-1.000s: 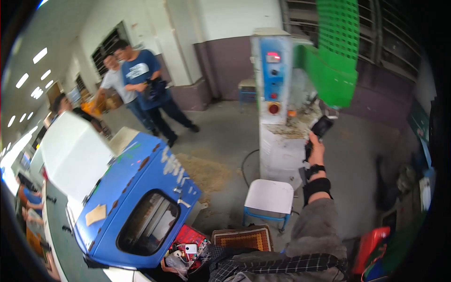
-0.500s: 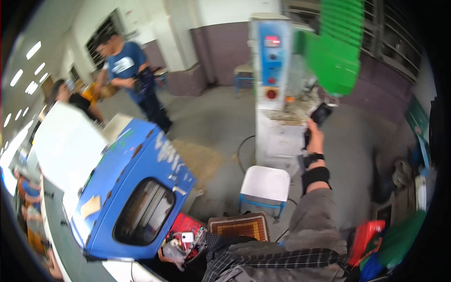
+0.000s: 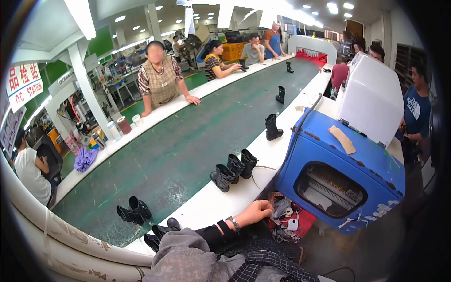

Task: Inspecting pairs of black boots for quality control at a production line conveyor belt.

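My left hand (image 3: 255,213), with a metal watch and a dark band at the wrist, reaches right past the white edge (image 3: 199,205) of a conveyor. Its fingers are curled in, and whatever they may hold is hidden. Beside the fingertips is a crumpled clear plastic bag (image 3: 282,207), with a white phone (image 3: 292,224) on a red patterned surface (image 3: 306,221). Three black boots (image 3: 235,169) stand on the ledge ahead of the hand. Another black boot (image 3: 272,128) is farther along the ledge. My right hand is out of view.
A blue machine (image 3: 347,155) with a window stands at the right. The green belt (image 3: 164,150) carries a pair of boots (image 3: 134,210); more dark footwear (image 3: 162,230) lies by my sleeve. Across it, a person (image 3: 161,80) leans on the far edge. White pipes (image 3: 66,235) curve at lower left.
The view has swung left to the conveyor. My right hand, holding a dark object near a green-and-white machine, has left the view. My left hand now shows clearly beside the blue machine.
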`<state>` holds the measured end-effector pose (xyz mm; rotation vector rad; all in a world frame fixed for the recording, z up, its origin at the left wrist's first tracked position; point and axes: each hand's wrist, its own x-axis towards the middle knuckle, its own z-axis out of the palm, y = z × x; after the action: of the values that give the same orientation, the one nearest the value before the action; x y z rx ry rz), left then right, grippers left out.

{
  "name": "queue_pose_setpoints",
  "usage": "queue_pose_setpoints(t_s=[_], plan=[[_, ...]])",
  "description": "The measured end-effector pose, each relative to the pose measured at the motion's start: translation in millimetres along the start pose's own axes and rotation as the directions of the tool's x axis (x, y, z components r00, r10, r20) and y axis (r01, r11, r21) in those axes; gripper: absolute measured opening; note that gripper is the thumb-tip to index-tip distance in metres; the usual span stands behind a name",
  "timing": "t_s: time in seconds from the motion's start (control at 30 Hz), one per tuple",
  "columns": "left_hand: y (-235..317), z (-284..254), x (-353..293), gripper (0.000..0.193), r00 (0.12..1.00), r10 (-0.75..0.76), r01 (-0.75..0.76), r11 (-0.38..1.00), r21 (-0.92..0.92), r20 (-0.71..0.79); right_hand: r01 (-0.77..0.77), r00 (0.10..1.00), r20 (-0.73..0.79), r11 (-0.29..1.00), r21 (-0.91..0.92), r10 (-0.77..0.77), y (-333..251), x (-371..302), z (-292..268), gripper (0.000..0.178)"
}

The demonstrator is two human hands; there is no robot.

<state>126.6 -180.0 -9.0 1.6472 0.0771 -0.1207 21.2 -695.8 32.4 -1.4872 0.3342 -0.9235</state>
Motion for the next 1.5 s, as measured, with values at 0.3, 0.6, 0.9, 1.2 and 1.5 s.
queue_pose_setpoints(t_s=[0.3,0.6,0.9,1.2,1.5], plan=[[-13.6,-1.3,6.4,0.014,1.0,-0.015,0.015,0.999,0.048,0.006,-0.048,0.998,0.035,0.999,-0.01,0.049,13.6,3.2,7.9,0.053],[-11.5,-2.7,4.9,0.014,0.999,-0.039,0.039,0.998,0.041,-0.008,-0.061,0.997,0.042,0.998,-0.023,0.061,16.8,-1.1,5.2,0.054],[-3.8,-2.5,1.9,0.014,0.999,-0.04,0.04,0.999,0.032,0.014,-0.066,0.997,0.039,0.997,-0.031,0.067,18.9,-4.1,2.5,0.055],[-6.9,-0.1,3.8,0.014,0.999,-0.034,0.033,0.999,0.025,0.016,-0.065,0.997,0.035,0.997,-0.038,0.066,21.8,-5.4,-1.2,0.056],[-4.5,1.5,3.5,0.015,0.999,-0.046,0.045,0.998,0.042,0.019,-0.07,0.997,0.036,0.997,-0.044,0.072,25.5,-5.8,-3.6,0.057]])
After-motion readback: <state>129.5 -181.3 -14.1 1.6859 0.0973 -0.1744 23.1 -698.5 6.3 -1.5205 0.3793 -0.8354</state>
